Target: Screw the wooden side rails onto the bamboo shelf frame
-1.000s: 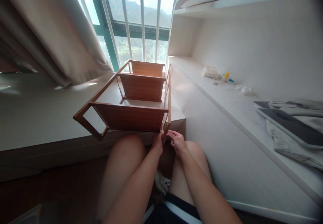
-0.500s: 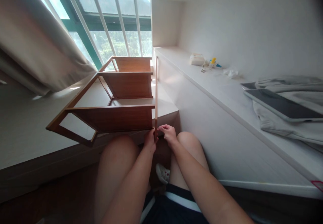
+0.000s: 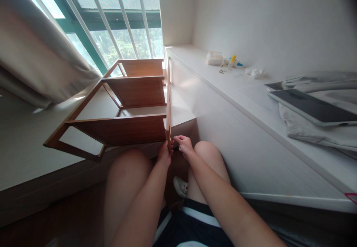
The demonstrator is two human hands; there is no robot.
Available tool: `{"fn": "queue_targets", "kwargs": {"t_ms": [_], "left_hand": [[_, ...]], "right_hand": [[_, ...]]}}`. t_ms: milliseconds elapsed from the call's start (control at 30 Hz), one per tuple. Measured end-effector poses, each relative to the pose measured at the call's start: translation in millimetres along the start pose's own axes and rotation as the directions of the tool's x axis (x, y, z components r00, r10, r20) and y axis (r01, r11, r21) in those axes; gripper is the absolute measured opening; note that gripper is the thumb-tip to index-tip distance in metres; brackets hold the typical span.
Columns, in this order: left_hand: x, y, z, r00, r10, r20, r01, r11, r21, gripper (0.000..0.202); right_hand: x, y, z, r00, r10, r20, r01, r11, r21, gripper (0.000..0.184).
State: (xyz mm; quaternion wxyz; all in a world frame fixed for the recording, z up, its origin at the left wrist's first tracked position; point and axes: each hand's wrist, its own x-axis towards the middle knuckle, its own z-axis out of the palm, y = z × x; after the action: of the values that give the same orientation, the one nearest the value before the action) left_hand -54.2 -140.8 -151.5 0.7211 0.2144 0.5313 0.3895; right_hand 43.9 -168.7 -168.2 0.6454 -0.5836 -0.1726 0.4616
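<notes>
A brown wooden shelf unit [image 3: 134, 130] with several panels lies on its side across the low white bench in front of me. Its right side frame [image 3: 168, 102] stands upright along the panel ends. My left hand [image 3: 165, 152] is wrapped round the lower near end of that side frame, by the corner of the closest panel. On the frame's outer side, my right hand [image 3: 182, 145] is pinched close to the wood, fingertips pointing left at it. Whatever lies between those fingertips is too small to make out.
On the white ledge [image 3: 223, 85] at right are a white packet [image 3: 214, 58], small metal pieces [image 3: 221, 71], a yellow-capped bottle [image 3: 232, 61] and crumpled plastic [image 3: 254, 72]. A tablet [image 3: 314, 106] rests on folded grey cloth [image 3: 306, 133]. A curtain [image 3: 41, 54] hangs left of the barred window.
The view has shifted slightly, so everything sits a little further left and higher. Both hands keep their places at the side frame, the right fingertips still pinched beside it.
</notes>
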Motion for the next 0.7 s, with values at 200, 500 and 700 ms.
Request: {"fn": "queue_targets", "kwargs": {"t_ms": [200, 500, 700], "left_hand": [[-1, -1, 0.5, 1.0, 0.002, -0.015, -0.001, 1.0, 0.024, 0.021], [3, -7, -1.9, 0.999, 0.026, -0.036, -0.023, 0.997, 0.074, 0.024], [2, -8, -2.2, 0.998, 0.044, -0.039, -0.04, 0.995, 0.095, 0.03]], "right_hand": [[1, 5, 1, 1.0, 0.003, -0.018, -0.003, 1.0, -0.007, 0.036], [3, 11, 2, 0.999, 0.004, -0.035, -0.005, 1.0, -0.029, 0.038], [1, 10, 3, 1.0, -0.006, -0.023, 0.005, 0.999, -0.047, 0.039]]}}
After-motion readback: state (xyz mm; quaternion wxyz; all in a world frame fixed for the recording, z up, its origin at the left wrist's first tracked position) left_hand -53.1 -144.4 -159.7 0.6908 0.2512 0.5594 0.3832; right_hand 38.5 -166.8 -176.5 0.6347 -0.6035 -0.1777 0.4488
